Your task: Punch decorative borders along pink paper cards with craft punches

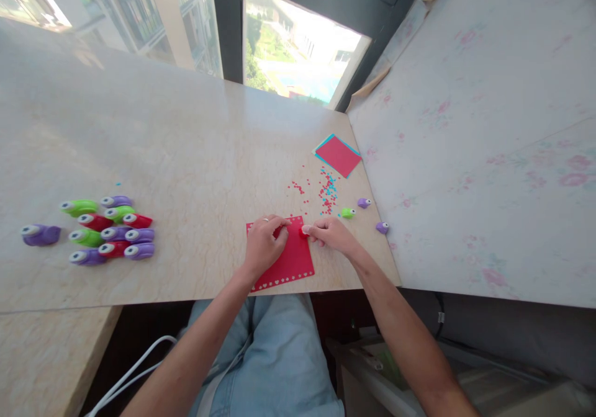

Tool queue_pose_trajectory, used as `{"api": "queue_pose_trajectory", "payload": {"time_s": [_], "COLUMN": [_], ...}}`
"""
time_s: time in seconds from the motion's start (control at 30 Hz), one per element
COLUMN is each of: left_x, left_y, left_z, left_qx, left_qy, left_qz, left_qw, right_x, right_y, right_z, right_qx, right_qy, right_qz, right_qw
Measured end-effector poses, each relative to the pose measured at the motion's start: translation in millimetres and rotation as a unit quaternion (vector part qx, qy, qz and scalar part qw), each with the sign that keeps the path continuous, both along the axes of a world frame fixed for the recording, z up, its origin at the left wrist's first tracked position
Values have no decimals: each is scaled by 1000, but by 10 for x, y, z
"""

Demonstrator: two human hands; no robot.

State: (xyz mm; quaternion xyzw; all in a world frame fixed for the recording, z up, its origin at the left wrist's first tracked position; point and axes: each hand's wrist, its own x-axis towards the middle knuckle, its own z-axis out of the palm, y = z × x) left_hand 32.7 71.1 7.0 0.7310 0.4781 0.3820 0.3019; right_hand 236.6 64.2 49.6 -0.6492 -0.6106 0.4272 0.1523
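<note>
A sheet of red paper (295, 257) lies in front of me, with small shapes such as hearts and stars cut along its edges. My left hand (266, 243) rests on its upper left part, fingers stretched across the paper and thumb apart; a ring is on one finger. At the right edge of the sheet, my right hand (329, 233) is closed on a small red craft punch (303, 233), mostly covered by the fingers. The punch touches or overlaps the paper's edge. Red and blue punched-out bits (328, 190) are scattered beyond the hands.
Purple, green and red craft punches (114, 234) are grouped at the left of the table (186, 156). A green punch (347, 213) and two purple punches (382, 227) lie at the right near the wall (488, 156). Stacked red and blue paper (339, 156) lies farther back.
</note>
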Motion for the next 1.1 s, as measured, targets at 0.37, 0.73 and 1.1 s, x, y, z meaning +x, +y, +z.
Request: {"api": "queue_pose_trajectory", "payload": {"time_s": [0.37,0.73,1.1], "left_x": [0,-2,3], "left_y": [5,-14,-18], "left_z": [-6,-6,-16], "left_qx": [2,1,2], "left_qy": [13,9,9], "left_qz": [-4,3,11], "left_qw": [1000,1000,1000], "right_x": [-33,17,-17], "right_y": [120,155,133], "right_z": [170,106,124], "right_qx": [-64,-75,-73], "right_qy": [-89,-85,-126], "right_qz": [39,65,70], "right_qw": [993,991,987]}}
